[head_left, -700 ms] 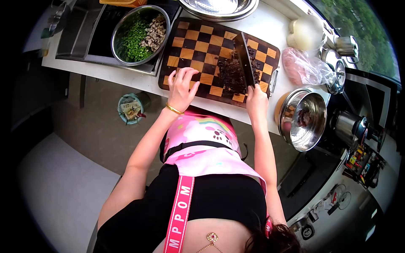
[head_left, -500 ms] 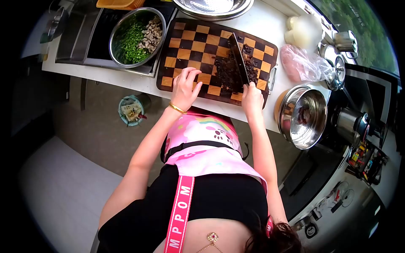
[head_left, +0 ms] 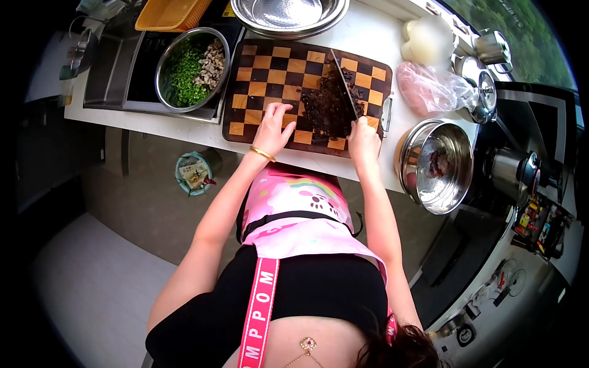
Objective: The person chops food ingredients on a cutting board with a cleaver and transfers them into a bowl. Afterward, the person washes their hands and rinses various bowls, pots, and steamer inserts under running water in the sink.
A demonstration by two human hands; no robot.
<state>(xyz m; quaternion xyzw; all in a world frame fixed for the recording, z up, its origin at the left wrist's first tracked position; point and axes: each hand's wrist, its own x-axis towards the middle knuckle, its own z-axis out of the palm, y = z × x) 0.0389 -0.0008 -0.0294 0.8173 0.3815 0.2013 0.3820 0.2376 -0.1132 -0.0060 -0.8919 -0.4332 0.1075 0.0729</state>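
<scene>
My right hand [head_left: 364,140] grips the handle of a kitchen knife [head_left: 346,86] at the near right of a checkered wooden cutting board [head_left: 264,75]. Its broad dark blade points away from me and stands edge-down among finely chopped dark pieces [head_left: 320,109], which cannot be identified for certain. The pieces lie in a heap left of the blade, with more along its right side. My left hand [head_left: 270,131], with a gold bangle at the wrist, hovers over or rests on the board's near edge. Its fingers are loosely bent and apart, holding nothing.
A steel bowl [head_left: 161,83] of chopped greens and pale brown bits stands left of the board. Behind are steel basins [head_left: 239,15] and an orange basket [head_left: 144,23]. To the right are a bag of pink contents [head_left: 423,89] and a steel pot [head_left: 457,193]. A bin [head_left: 178,175] stands below.
The view has shifted a little, so the board sits lower and farther left. Against the board, the knife has moved slightly right and away from me. My left hand stays near the front edge.
</scene>
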